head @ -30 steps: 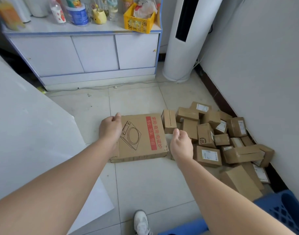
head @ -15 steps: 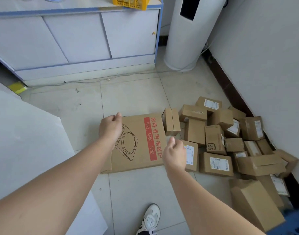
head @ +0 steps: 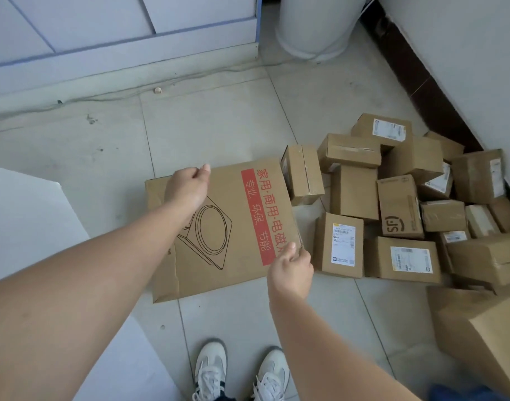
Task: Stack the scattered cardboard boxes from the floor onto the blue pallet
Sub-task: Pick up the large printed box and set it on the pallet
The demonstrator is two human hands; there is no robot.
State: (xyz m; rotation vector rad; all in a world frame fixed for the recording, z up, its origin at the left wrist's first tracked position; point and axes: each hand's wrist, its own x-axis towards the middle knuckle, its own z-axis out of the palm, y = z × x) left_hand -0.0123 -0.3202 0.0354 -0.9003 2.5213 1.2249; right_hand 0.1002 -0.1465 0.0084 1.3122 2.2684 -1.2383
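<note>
We are taking the flat induction-cooker box [head: 239,221], lying on the floor [head: 219,117] just left of the heap of small parcels [head: 355,192], at opposite edges, likely because it is too wide for one hand. Our right grip [head: 291,270] is pinching its near right edge; our left grip [head: 187,189] is sitting curled at the far edge, and we cannot tell whether it is holding the cardboard.

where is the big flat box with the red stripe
Head view, centre: the flat box lies on the tiled floor just left of the pile of small boxes, left hand at its far edge, right hand pinching its right edge.
</note>
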